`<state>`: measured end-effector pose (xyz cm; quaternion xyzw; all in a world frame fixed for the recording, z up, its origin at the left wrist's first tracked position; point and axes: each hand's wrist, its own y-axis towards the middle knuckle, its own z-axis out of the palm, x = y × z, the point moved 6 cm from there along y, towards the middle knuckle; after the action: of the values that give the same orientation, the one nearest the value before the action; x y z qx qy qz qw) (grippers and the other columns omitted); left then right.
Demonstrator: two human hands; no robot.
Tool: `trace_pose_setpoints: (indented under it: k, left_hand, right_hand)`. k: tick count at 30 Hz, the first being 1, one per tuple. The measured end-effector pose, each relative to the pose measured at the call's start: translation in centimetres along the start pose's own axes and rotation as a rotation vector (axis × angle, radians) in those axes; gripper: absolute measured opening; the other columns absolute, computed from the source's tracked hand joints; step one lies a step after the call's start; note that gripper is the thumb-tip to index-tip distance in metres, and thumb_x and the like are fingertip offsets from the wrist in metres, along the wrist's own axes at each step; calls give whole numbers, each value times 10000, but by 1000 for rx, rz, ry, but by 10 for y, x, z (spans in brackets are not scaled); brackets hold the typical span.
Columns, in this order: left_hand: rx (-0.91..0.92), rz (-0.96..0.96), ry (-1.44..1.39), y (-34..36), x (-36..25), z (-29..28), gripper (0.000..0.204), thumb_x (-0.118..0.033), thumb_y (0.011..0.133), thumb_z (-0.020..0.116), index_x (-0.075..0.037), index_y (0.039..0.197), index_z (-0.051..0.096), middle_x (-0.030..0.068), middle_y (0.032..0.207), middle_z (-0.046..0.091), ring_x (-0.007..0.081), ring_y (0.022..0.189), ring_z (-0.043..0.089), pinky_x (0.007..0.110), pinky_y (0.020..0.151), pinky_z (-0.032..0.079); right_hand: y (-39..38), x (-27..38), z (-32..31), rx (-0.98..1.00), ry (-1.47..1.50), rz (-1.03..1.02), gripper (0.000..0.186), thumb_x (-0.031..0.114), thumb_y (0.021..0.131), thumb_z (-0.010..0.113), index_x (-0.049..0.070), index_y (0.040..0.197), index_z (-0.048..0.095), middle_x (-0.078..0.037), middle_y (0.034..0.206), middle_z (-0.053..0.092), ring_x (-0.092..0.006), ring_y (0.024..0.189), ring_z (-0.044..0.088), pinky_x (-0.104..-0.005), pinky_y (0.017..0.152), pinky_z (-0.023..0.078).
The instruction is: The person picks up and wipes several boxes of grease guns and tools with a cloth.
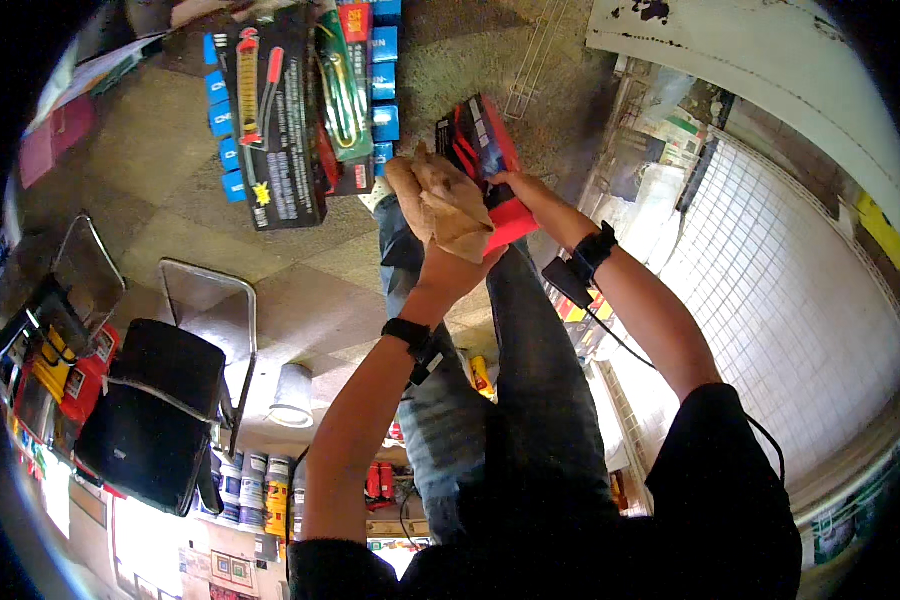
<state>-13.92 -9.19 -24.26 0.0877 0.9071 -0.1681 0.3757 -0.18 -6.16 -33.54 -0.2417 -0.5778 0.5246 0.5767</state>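
Observation:
A red and black box (503, 222) is held over my lap, with crumpled brown paper (440, 205) covering its left part. My left hand (453, 268) is closed on the paper and box at the near end, its fingertips hidden beneath. My right hand (515, 190) grips the box at its right side, fingers curled over the black top. Just beyond, to the left, lie dark packaged items (280, 160), one with a green front (345, 95), beside small blue boxes (385, 80).
A black chair (150, 400) with a metal frame stands at left, near a white bucket (292, 395). Stacked paint tubs (275, 500) stand behind. At right are a white grid panel (770, 280) and a white metal edge (750, 60). My jeans-clad legs (540, 370) are below.

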Motion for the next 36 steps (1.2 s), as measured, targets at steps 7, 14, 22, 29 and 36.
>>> trace_pose_setpoints:
  k: [7, 14, 22, 29, 36]
  left_hand:
    - [4, 29, -118, 23, 64, 58, 238, -276, 852, 534, -48, 850, 603, 125, 868, 612, 313, 848, 572, 414, 759, 453]
    - [87, -24, -202, 45, 83, 81, 345, -376, 869, 523, -46, 930, 602, 138, 934, 617, 322, 888, 580, 407, 790, 455]
    - [203, -115, -578, 85, 79, 85, 413, -399, 849, 561, -15, 999, 567, 166, 961, 608, 332, 912, 576, 388, 789, 461]
    - [-107, -108, -700, 121, 116, 141, 451, -396, 866, 550, -31, 1127, 507, 147, 1060, 575, 274, 959, 558, 367, 800, 459]
    - [425, -260, -843, 167, 175, 214, 537, -416, 896, 497, -57, 1279, 381, 101, 1264, 446, 216, 1082, 487, 336, 870, 435]
  right_hand:
    - [58, 6, -13, 132, -374, -220, 382, 353, 945, 378, 54, 1121, 539, -78, 1057, 574, -158, 959, 532, -310, 855, 423]
    - [70, 22, -28, 125, -393, -250, 411, 328, 970, 289, 94, 1287, 405, -91, 1230, 500, -173, 1110, 474, -315, 952, 361]
    - [106, 5, -74, -323, -572, 76, 526, 381, 953, 311, 89, 1389, 269, -205, 1237, 499, -305, 1128, 501, -359, 959, 377]
    - [93, 20, -64, -709, -1077, -437, 331, 254, 873, 437, 25, 1094, 526, -215, 831, 623, -391, 751, 607, -489, 609, 471]
    - [86, 20, -91, -906, -884, -166, 347, 208, 887, 433, -17, 1143, 496, -263, 787, 594, -396, 678, 587, -496, 560, 442]
